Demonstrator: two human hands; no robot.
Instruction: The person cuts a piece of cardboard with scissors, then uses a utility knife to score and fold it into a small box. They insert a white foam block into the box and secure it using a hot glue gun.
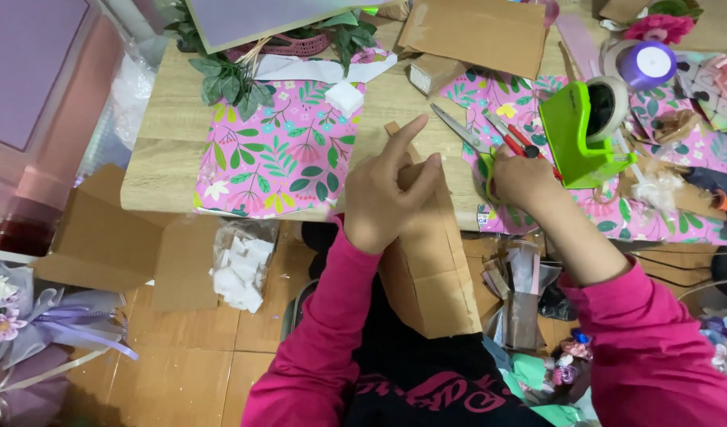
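My left hand (383,190) grips the upper end of a long brown cardboard piece (431,265) that leans from my lap against the table edge; the forefinger is raised. My right hand (521,178) rests on the yellow-green handles of a pair of scissors (462,134) lying on the wooden table (162,150), blades pointing up and left. Whether the fingers close around the handles is hard to tell. A second pair of scissors with red handles (517,141) lies just beside it. Both arms wear pink sleeves.
Pink floral wrapping paper (276,154) covers part of the table. A green tape dispenser (589,134) stands right of my right hand. More cardboard (474,32), a purple ribbon roll (648,65), green leaves (229,79) and a small white block (345,97) lie behind. Cardboard (103,241) and a bag of white pieces (241,265) sit on the floor.
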